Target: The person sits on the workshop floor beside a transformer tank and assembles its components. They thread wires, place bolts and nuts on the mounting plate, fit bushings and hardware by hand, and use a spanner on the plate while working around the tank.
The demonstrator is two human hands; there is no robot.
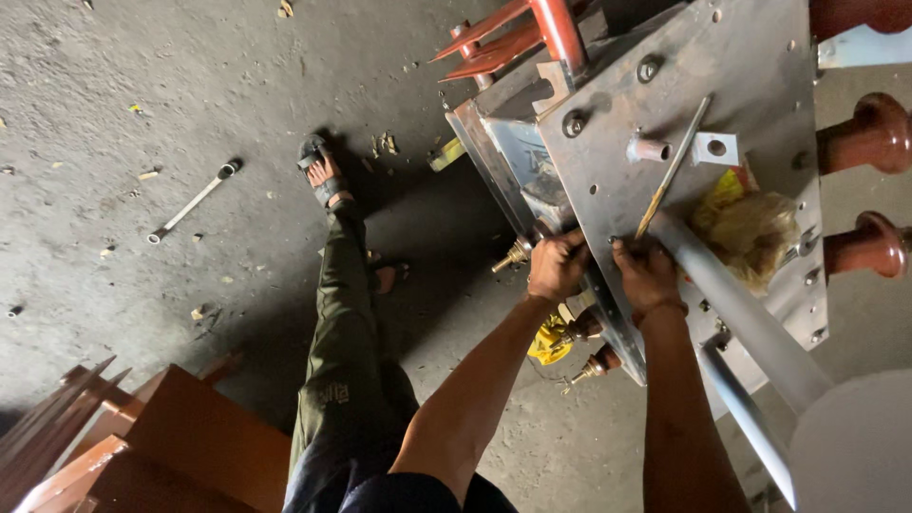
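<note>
steel cover plate (pixel 665 104) of a transformer-like unit, seen from the head camera, tilted over a grey concrete floor (pixel 142 76). the left hand (pixel 558 266) is curled shut on the plate's lower edge, fingers wrapped over the rim just beside a small brass terminal (pixel 513 255). the right hand (pixel 649 274) is likewise clamped on the same edge, fingertips pressed to the plate face near the foot of a thin rod (pixel 673 169) that lies slantwise across it. what either hand may hold besides the edge cannot be told. judged from this view, the work is best done with both hands gripping evenly, thumbs clear of the sharp rim, and the plate kept from swinging against the reddish-brown bushings (pixel 869 133) at the right. a grey pipe (pixel 741 313) runs down from the plate beside the right forearm; a yellowish rag (pixel 746 228) sits on the plate near it. a combination wrench (pixel 193 200) lies on the floor well apart, beyond the sandalled foot (pixel 323 174). rust-brown sheet parts (pixel 142 446) are stacked at lower left.
</note>
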